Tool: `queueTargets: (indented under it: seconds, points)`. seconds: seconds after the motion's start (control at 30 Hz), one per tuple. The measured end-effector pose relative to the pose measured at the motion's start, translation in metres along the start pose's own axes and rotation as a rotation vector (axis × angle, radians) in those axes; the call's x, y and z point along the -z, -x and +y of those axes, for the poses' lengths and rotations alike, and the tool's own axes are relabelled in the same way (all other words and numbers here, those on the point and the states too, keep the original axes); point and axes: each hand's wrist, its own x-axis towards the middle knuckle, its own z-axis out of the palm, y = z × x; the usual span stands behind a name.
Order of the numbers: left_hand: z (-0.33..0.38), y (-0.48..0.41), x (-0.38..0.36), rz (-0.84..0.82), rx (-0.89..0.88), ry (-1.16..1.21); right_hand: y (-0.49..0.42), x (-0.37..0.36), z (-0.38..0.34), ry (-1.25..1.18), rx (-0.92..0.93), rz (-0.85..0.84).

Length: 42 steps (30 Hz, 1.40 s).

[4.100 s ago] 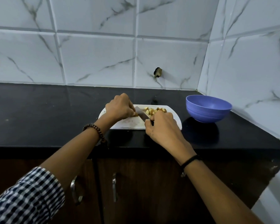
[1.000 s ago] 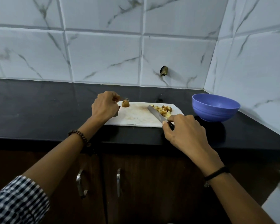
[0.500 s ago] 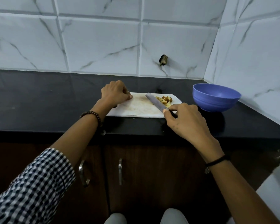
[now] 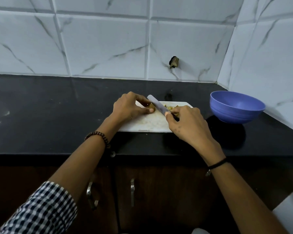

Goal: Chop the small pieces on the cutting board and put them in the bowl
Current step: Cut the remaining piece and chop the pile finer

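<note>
The blue bowl (image 4: pixel 237 107) stands on the black counter (image 4: pixel 57 115) near the corner of the tiled wall, to the right of the board (image 4: pixel 147 124) and apart from it; the part of its inside that shows is plain blue. The white board lies flat near the counter's front edge. A small heap of chopped pieces (image 4: pixel 171 107) sits at its far right, partly hidden behind the right hand (image 4: pixel 188 125). The left hand (image 4: pixel 128 107) is curled over the board's far left end, its thumb and fingertips pinching a brown piece (image 4: pixel 151 107) that rests on the board. The right hand is closed round the handle of the knife (image 4: pixel 156 105), with a fingertip at the base of the blade. The blade slants up and to the left, passing just beside the pinched piece, between it and the heap. Whether the edge touches the piece cannot be told.
</note>
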Motion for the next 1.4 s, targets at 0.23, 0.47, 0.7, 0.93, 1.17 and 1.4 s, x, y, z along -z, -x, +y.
queueTargets:
  seconds: [0.23,0.47,0.7,0.93,1.17,1.4]
  points:
    - [-0.009,-0.005,-0.006,0.055,0.018,-0.078,-0.011,-0.001,0.0,-0.007,0.018,-0.027]
    - [-0.009,-0.004,-0.008,0.064,-0.007,-0.06,-0.019,-0.004,0.002,-0.002,0.036,-0.045]
    - [-0.003,-0.002,-0.008,0.117,-0.05,-0.133,-0.025,-0.001,0.005,-0.016,0.044,-0.053]
    - [0.0,-0.003,-0.01,0.137,-0.105,-0.234,-0.027,0.001,0.008,0.009,0.053,-0.145]
    - [0.002,0.002,-0.011,0.107,-0.118,-0.289,-0.03,-0.003,0.003,-0.009,0.068,-0.111]
    - [0.0,0.002,-0.011,0.125,-0.077,-0.233,-0.029,-0.008,-0.001,0.057,0.082,-0.133]
